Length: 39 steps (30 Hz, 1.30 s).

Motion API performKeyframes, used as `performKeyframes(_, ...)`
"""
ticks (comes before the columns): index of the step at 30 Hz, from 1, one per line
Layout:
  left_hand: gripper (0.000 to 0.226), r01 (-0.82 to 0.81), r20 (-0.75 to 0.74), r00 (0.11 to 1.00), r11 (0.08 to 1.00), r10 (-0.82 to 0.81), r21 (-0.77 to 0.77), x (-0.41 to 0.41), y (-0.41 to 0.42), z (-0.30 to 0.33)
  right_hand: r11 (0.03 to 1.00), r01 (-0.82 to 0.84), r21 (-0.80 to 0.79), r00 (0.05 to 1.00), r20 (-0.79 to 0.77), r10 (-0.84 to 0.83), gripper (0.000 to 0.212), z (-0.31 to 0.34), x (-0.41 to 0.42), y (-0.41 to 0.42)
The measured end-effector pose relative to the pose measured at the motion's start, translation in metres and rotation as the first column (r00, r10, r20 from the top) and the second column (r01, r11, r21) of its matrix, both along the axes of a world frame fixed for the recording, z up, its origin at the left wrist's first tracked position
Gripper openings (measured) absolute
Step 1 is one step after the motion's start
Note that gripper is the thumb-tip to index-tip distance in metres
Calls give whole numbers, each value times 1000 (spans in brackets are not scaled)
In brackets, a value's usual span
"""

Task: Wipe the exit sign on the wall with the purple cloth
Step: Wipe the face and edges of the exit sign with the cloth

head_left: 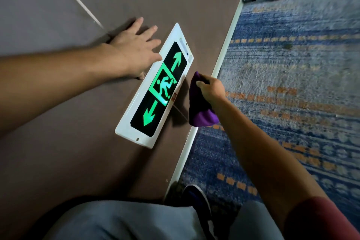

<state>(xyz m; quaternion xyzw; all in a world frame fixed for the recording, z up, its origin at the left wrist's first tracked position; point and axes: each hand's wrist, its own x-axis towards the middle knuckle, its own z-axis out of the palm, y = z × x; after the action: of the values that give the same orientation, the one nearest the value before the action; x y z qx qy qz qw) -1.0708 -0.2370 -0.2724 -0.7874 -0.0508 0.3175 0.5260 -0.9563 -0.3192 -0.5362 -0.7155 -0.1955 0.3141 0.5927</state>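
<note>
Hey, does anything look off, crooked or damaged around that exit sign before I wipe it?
Nothing stands out. The exit sign sits flat on the brown wall, lit, with no visible cracks. The left hand rests open on the wall beside it; the right hand holds the purple cloth just off the sign's edge, not yet touching it.

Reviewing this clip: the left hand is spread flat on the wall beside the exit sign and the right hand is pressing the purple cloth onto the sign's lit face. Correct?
Not quite. In the head view the right hand holds the purple cloth off to the side of the exit sign, not on its face. The left hand is spread flat on the wall beside it.
</note>
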Motion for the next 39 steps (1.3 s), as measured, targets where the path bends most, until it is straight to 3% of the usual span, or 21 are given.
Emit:
performKeyframes(4,88,-27,-11,1000,1000,27,4,8,4,3,998,-43,-48,993,111,48,39,10,25,21)
performKeyframes(10,95,-46,-1,999,997,46,-56,7,20,15,994,-108,-26,992,56,109,36,12,50,47)
performKeyframes(14,90,-44,-27,999,996,42,-82,4,25,19,999,34,11,999,40,-35,39,16,72,60)
performKeyframes(17,93,-33,-38,999,997,30,-74,10,23,13,1000,-24,3,1000,-11,24,42,15,76,68)
performKeyframes(20,98,-40,-28,999,995,38,-87,12,21,12,996,-82,25,995,-52,83,42,14,52,73)
performKeyframes(24,97,-58,-47,997,996,54,-71,13,19,12,996,20,83,993,-119,-11,41,10,4,62)
performKeyframes(33,92,-99,-106,990,993,93,-57,15,14,18,994,-14,110,996,-90,24,42,-8,-147,-6)
performKeyframes(39,93,-107,-141,985,994,101,-37,19,15,17,993,4,115,1000,-27,0,40,-3,-138,-6)
